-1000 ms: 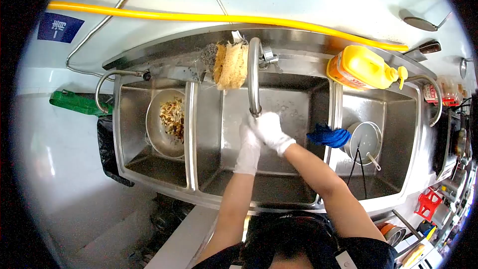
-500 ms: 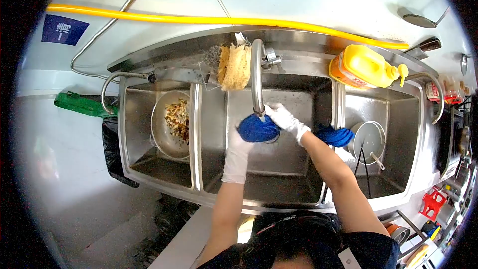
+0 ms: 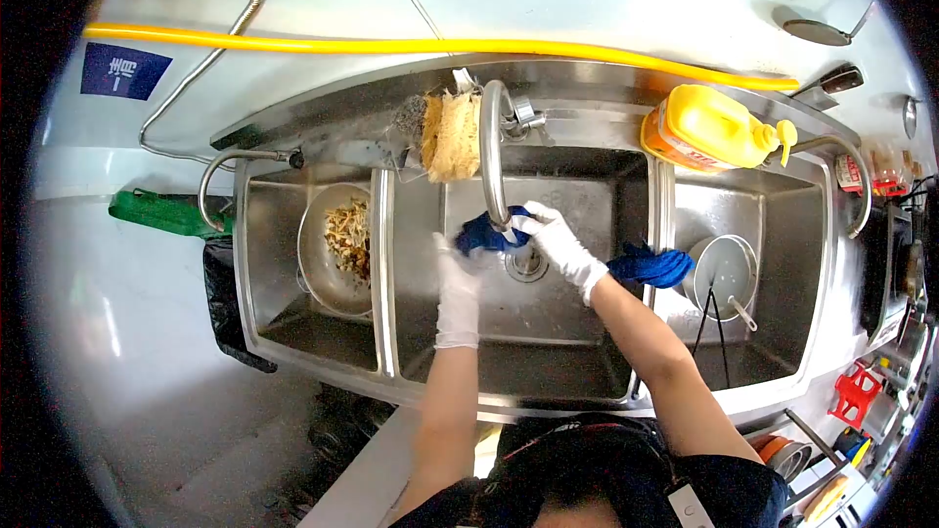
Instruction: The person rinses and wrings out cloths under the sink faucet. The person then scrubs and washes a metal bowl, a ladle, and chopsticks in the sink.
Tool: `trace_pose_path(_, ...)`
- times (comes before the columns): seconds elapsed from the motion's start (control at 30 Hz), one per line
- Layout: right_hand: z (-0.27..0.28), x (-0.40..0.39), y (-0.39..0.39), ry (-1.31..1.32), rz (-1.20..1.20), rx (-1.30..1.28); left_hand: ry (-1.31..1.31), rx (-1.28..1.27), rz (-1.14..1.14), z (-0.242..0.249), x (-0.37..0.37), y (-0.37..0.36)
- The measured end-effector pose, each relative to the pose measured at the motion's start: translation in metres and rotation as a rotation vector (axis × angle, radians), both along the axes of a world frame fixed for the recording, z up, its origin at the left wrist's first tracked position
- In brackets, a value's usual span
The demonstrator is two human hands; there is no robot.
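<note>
A dark blue cloth (image 3: pixel 489 233), bunched up, is under the curved spout of the middle faucet (image 3: pixel 493 152), over the middle sink basin (image 3: pixel 548 318). My right hand (image 3: pixel 558 244), in a white glove, grips the cloth at its right end, close to the spout's mouth. At the cloth's left edge is my left hand (image 3: pixel 457 279), also gloved in white; its fingers are smeared by motion. The round drain (image 3: pixel 528 262) shows just below the cloth. A second blue cloth (image 3: pixel 650 266) hangs over the divider by my right forearm.
In the left basin a pan (image 3: pixel 315 279) holds food scraps (image 3: pixel 347 240). The right basin has a white pot (image 3: pixel 724 274) and dark tongs (image 3: pixel 714 323). Along the back ledge are a yellow sponge (image 3: pixel 455 137) and a yellow pump jug (image 3: pixel 709 127). A yellow hose (image 3: pixel 391 45) crosses the wall.
The blue cloth has shifted slightly left and looks more crumpled and smaller, uncovering the drain. My left hand has moved a little left, and the view has shifted slightly.
</note>
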State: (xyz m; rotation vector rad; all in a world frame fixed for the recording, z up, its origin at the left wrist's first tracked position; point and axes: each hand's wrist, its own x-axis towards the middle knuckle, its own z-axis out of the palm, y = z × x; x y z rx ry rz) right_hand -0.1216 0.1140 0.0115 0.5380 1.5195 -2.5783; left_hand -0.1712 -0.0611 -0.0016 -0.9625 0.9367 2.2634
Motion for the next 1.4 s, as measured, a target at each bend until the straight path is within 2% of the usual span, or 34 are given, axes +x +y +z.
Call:
trace_pose_path(0.03, 0.003, -0.005, -0.007, 0.057, 0.007, 0.064, -0.076, 0.065, -0.096, 0.016, 0.009, 0.015)
trace_pose_path(0.07, 0.005, -0.007, -0.022, -0.001, 0.014, 0.109, -0.102, 0.193, -0.135, 0.034, 0.016, 0.030)
trace_pose_path(0.1, 0.004, -0.006, -0.030, -0.023, 0.110, 0.301, -0.133, 0.322, -0.173, 0.044, 0.021, 0.042)
trace_pose_path(0.13, 0.006, 0.000, -0.042, 0.016, 0.089, 0.610, 0.014, 0.297, -0.132, 0.021, 0.025, 0.043)
trace_pose_path(0.17, 0.011, 0.008, -0.051, 0.058, 0.070, 0.920, 0.213, 0.385, -0.301, 0.038, 0.027, 0.048)
trace_pose_path(0.2, 0.015, 0.013, -0.052, 0.068, 0.106, 0.847, 0.219, 0.388, -0.290, 0.034, 0.028, 0.046)
trace_pose_path(0.23, 0.018, 0.021, -0.059, 0.182, 0.001, 0.951, 0.197, 0.352, -0.245, 0.018, 0.030, 0.043)
trace_pose_path(0.37, 0.041, 0.052, -0.075, 0.353, 0.248, 1.069, 0.176, 0.222, -0.217, -0.022, 0.038, 0.033)
trace_pose_path(0.43, 0.055, 0.061, -0.081, 0.366, 0.365, 1.296, 0.173, 0.199, -0.223, -0.027, 0.039, 0.034)
trace_pose_path(0.5, 0.042, 0.052, -0.074, 0.465, 0.205, 1.245, 0.174, 0.173, -0.226, -0.031, 0.044, 0.041)
trace_pose_path(0.53, 0.023, 0.036, -0.062, 0.425, 0.342, 1.673, 0.172, 0.170, -0.230, -0.031, 0.046, 0.047)
trace_pose_path(0.57, -0.032, 0.018, -0.060, 0.312, 0.139, 1.308, 0.170, 0.164, -0.227, -0.031, 0.046, 0.054)
trace_pose_path(0.6, 0.026, -0.003, -0.026, 0.132, 0.371, 1.413, 0.171, 0.160, -0.228, -0.031, 0.048, 0.059)
trace_pose_path(0.63, 0.005, -0.017, -0.024, -0.089, 0.286, 1.379, 0.152, 0.196, -0.227, -0.026, 0.048, 0.062)
trace_pose_path(0.7, -0.001, -0.013, -0.030, -0.046, 0.152, 1.388, 0.128, 0.247, -0.236, -0.020, 0.047, 0.063)
trace_pose_path(0.73, 0.003, -0.001, -0.035, 0.055, 0.243, 1.472, 0.129, 0.248, -0.240, -0.021, 0.047, 0.061)
trace_pose_path(0.77, 0.017, 0.011, -0.048, 0.111, 0.116, 1.321, 0.134, 0.236, -0.244, -0.023, 0.046, 0.057)
trace_pose_path(0.83, 0.022, 0.030, -0.067, 0.439, -0.018, 1.383, 0.134, 0.197, -0.254, -0.028, 0.045, 0.052)
trace_pose_path(0.87, 0.013, 0.024, -0.068, 0.290, 0.102, 1.467, 0.124, 0.176, -0.257, -0.029, 0.047, 0.053)
trace_pose_path(0.9, 0.004, 0.015, -0.048, 0.256, 0.099, 1.404, 0.100, 0.189, -0.249, -0.030, 0.049, 0.056)
trace_pose_path(0.93, 0.005, -0.003, -0.028, 0.103, 0.149, 1.418, 0.072, 0.218, -0.241, -0.025, 0.049, 0.063)
trace_pose_path(0.97, 0.006, -0.014, -0.018, -0.053, 0.205, 1.421, 0.009, 0.404, -0.200, -0.013, 0.048, 0.071)
trace_pose_path(1.03, -0.001, -0.027, -0.017, -0.155, -0.096, 1.260, 0.096, 0.415, -0.219, -0.011, 0.042, 0.066)
trace_pose_path(1.07, -0.002, -0.029, -0.019, -0.239, -0.092, 1.222, 0.118, 0.283, -0.191, -0.017, 0.038, 0.060)
trace_pose_path(1.1, -0.004, -0.026, -0.022, -0.163, -0.214, 0.938, 0.137, 0.148, -0.162, -0.022, 0.035, 0.050)
trace_pose_path(1.13, 0.004, -0.021, -0.025, -0.173, -0.135, 0.806, 0.131, 0.102, -0.160, -0.027, 0.033, 0.040)
trace_pose_path(1.17, 0.018, -0.015, -0.029, -0.187, -0.059, 0.674, -0.060, 0.146, -0.107, -0.002, 0.029, 0.044)
trace_pose_path(1.2, 0.031, -0.010, -0.036, -0.242, 0.008, 0.577, 0.017, 0.166, -0.115, -0.012, 0.034, 0.041)
trace_pose_path(1.23, 0.045, -0.002, -0.036, -0.332, 0.211, 0.633, 0.094, 0.184, -0.124, -0.024, 0.040, 0.036)
trace_pose_path(1.3, 0.042, 0.020, -0.044, 0.045, 0.165, 1.224, 0.101, 0.203, -0.142, -0.032, 0.046, 0.038)
trace_pose_path(1.33, 0.051, 0.025, -0.043, 0.029, 0.197, 1.303, 0.102, 0.217, -0.147, -0.027, 0.048, 0.041)
trace_pose_path(1.4, 0.022, 0.026, -0.050, 0.161, 0.005, 1.213, 0.098, 0.248, -0.157, -0.016, 0.050, 0.047)
